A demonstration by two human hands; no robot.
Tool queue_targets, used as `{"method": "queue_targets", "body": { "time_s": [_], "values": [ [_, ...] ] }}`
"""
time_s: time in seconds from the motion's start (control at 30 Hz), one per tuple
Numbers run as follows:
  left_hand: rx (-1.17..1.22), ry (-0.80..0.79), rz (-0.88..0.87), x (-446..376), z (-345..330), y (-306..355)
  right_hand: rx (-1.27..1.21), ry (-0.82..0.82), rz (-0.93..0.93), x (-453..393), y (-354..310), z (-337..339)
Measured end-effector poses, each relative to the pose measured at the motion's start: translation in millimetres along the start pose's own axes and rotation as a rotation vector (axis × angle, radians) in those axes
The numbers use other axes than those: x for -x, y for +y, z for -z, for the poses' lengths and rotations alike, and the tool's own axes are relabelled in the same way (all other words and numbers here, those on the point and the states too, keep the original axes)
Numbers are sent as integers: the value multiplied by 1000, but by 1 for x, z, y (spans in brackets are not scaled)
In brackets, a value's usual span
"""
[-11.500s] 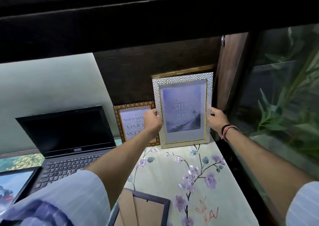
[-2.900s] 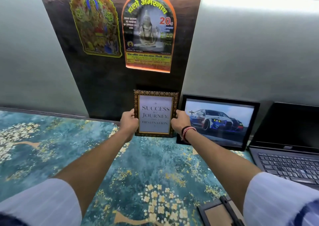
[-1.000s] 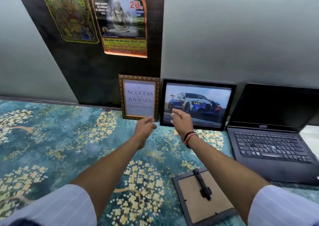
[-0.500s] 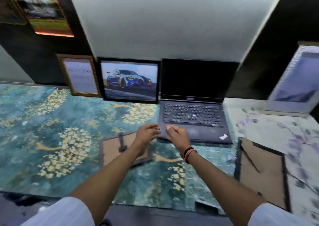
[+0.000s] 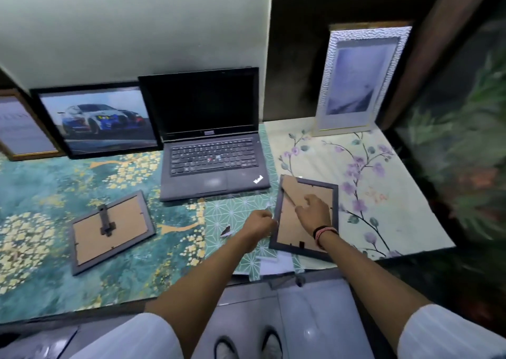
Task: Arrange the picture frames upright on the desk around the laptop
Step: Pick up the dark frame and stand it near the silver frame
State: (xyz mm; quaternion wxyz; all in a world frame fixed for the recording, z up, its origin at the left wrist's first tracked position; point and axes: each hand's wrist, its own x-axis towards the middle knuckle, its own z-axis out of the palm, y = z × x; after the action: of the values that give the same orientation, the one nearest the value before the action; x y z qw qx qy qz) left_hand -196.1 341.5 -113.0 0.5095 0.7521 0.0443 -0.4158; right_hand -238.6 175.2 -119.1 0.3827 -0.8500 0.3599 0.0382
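An open black laptop [image 5: 208, 139] stands at the middle of the desk. Left of it a car picture frame [image 5: 98, 120] and a gold-edged frame [image 5: 19, 128] lean upright against the wall. A silver frame [image 5: 358, 79] stands upright at the back right. One grey frame [image 5: 109, 225] lies face down at the front left. A second grey frame [image 5: 309, 187] lies face down, front right of the laptop. My left hand [image 5: 260, 223] is curled on that frame's left edge. My right hand [image 5: 312, 210] rests on its cardboard back, fingers apart, at the stand.
A teal and gold mat [image 5: 41, 194] covers the desk's left part and a pale floral mat [image 5: 383, 194] its right. Glass with green plants [image 5: 460, 139] borders the right side. Scraps of paper [image 5: 276, 265] lie at the front edge.
My hands have left the gold-edged frame standing at the left wall, swept right past the laptop and come down on the face-down grey frame at the right.
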Motion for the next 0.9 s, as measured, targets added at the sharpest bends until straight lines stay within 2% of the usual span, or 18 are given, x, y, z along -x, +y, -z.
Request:
{"method": "queue_targets", "body": {
  "time_s": [0.2,0.27,0.37,0.43,0.5,0.57,0.67,0.77,0.9],
  "values": [
    [-24,89,31,-15,-25,-9,381,-49,67,-16,15,-11],
    [10,59,31,-14,-24,-10,423,-24,88,-20,10,-10],
    [-21,-74,-19,-9,-17,-13,431,-62,111,-28,11,0],
    [-249,-84,-133,-10,-10,-17,449,-101,163,-31,16,9],
    [-631,-8,-322,-15,-1,-19,477,-153,212,-33,21,19],
    [-910,30,-461,-21,6,-20,467,-204,217,-37,22,28],
    [-1077,77,-714,-31,12,-14,353,-260,192,-44,15,45],
    [-961,54,-891,-37,8,3,297,-289,176,-61,12,61],
    [-584,50,-839,-40,0,40,129,-371,105,-81,4,90]
  ]
}}
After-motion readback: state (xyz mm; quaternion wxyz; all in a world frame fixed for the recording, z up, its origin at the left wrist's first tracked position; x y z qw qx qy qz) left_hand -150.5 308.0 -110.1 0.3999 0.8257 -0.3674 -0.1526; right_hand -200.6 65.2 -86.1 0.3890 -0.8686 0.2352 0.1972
